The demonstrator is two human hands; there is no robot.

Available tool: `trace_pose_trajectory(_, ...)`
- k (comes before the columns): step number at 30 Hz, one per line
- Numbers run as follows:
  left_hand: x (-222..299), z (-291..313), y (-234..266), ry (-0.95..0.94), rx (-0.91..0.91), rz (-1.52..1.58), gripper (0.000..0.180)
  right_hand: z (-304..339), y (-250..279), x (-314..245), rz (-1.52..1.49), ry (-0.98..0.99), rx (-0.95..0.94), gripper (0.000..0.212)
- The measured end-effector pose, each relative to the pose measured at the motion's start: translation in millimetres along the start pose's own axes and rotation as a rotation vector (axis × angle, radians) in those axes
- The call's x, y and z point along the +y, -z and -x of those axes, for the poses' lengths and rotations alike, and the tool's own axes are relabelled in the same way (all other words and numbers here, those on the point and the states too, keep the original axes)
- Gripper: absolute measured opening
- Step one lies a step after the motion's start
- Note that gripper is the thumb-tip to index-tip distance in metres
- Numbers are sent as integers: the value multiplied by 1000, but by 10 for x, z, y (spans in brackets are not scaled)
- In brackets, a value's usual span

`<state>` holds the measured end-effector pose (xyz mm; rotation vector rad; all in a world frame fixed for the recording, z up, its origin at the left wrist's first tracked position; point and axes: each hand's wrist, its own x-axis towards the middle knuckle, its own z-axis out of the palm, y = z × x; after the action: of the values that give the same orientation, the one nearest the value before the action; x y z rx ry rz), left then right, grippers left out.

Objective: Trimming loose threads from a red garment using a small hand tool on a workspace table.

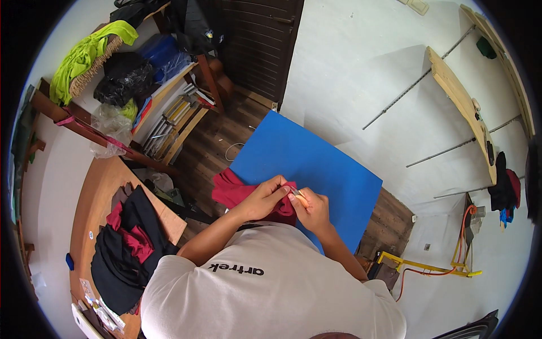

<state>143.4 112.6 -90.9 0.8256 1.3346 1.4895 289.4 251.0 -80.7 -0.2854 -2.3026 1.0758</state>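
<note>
A dark red cloth garment [230,191] lies bunched over the near left edge of the blue table [322,164]. My left hand [267,198] is closed on the cloth, pinching it near the fingertips. Close beside it, my right hand [314,211] grips a small tool with an orange-tan handle [301,198] and a thin metal tip. That tip points at the cloth between my two hands. The exact kind of tool is too small to make out. Part of the garment hangs below my hands, toward my body.
On my left, a wooden table [164,212] bears a pile of black and red clothes [121,257]. Behind it stands a shelf rack [73,124] with bags and a lime green cloth [93,53]. Wooden wall shelves [460,101] and a yellow metal frame [418,265] are at right.
</note>
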Motion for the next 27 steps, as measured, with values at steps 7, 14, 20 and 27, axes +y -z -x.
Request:
trace_pose_trajectory(7, 1, -4, 6, 35, 4, 27, 19, -6, -19, -3, -8, -1, 24, 28)
trace_pose_trajectory(14, 3, -10, -7, 64, 6, 21, 22, 7, -14, -17, -49, -41, 22, 29)
trace_pose_trajectory(20, 16, -5, -12, 69, 9, -25, 23, 14, -2, 7, -41, -37, 14, 29)
trace_pose_trajectory(27, 23, -17, -32, 70, 20, -30, 24, 14, 7, 18, -14, -18, 5, 28)
